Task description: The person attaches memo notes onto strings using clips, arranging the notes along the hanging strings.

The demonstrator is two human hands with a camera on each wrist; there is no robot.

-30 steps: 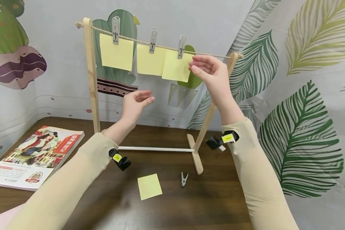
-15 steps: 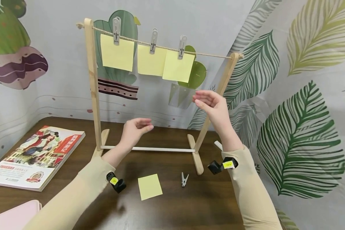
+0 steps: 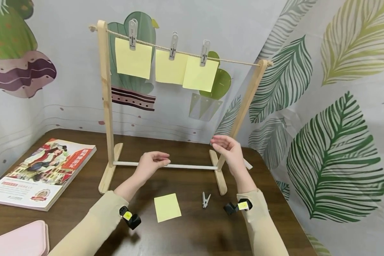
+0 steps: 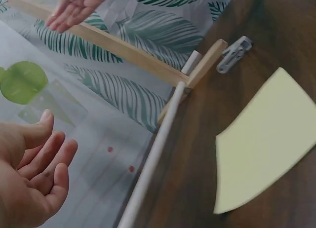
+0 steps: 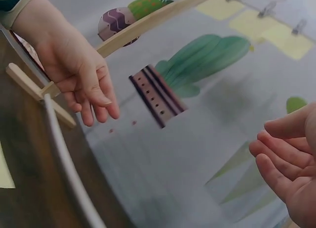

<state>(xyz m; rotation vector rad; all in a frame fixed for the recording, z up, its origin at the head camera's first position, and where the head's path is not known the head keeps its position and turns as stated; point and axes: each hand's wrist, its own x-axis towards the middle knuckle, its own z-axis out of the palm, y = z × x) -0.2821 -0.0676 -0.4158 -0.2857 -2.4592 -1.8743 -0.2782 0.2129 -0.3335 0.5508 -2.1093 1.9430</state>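
Yellow hung notes (image 3: 171, 73): three, upper centre of the frame; the right one overlaps the middle one's edge.
Hung clothespins (image 3: 173, 46): three, one per hung note, on the rope (image 3: 236, 61).
Flat note (image 3: 167, 209): one, lower centre, lying on the wooden table (image 3: 185, 236).
Loose clothespin (image 3: 206, 200): one, on the table, near the flat note's right side.
Left hand (image 3: 149, 165): centre; fingers loosely bent, thumb apart; covers part of the white rod (image 3: 192, 166); cut off in its wrist view.
Right hand (image 3: 231, 153): right of centre; fingers together and slightly bent, thumb just beside them; covers part of the right post (image 3: 248, 99); cut off in its wrist view.
White object (image 3: 248, 164): one, partly hidden behind the right hand; type cannot be told.
Illustrated book (image 3: 41, 174): one, left side, cropped by the edge; small print illegible.
Pink object (image 3: 20, 241): one, lower left corner, mostly cut off; type unclear.
Sleeves (image 3: 97, 218): two, cropped at the bottom.
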